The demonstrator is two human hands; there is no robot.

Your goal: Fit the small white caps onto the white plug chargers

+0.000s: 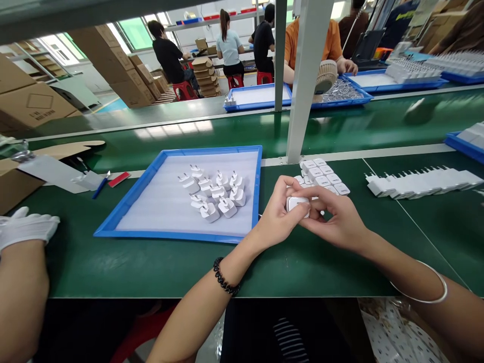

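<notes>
Over the green, smooth surface (113, 267), just right of the blue-rimmed tray (170, 235), a small white plastic block with rounded edges (297, 203) is held between both hands. Block is partly covered by fingers; its underside and any pins are hidden, and the mark on its face can't be read. Left hand (278, 217): grip closed on the block, thumb laid across its front. Right hand (338, 219): grip closed to a pinch around the block's right side, some fingers hidden behind.

Behind the hands, a set of white rounded-square blocks (325, 176) is laid out in close rows; near part is blocked by the hands, dark print on the tops too small to read. Tray is lined with a soft-looking white sheet (147, 212); a loose cluster of white plug adapters (215, 190) is spread on it, slim pins mostly up.

To the right, overlapping white units (419, 182) are lined up, pins along the back edge; far right end is blurred. Second blue tray (467, 147) is cut off by the right edge. At left, a white fabric-gloved hand (28, 227) of another person is cut off by the frame. Beyond it, a blue pen-like tool (101, 186) and a flat red strip (119, 179) are seen; exact type can't be told. Background people are partly hidden by the pale upright post (307, 75).
</notes>
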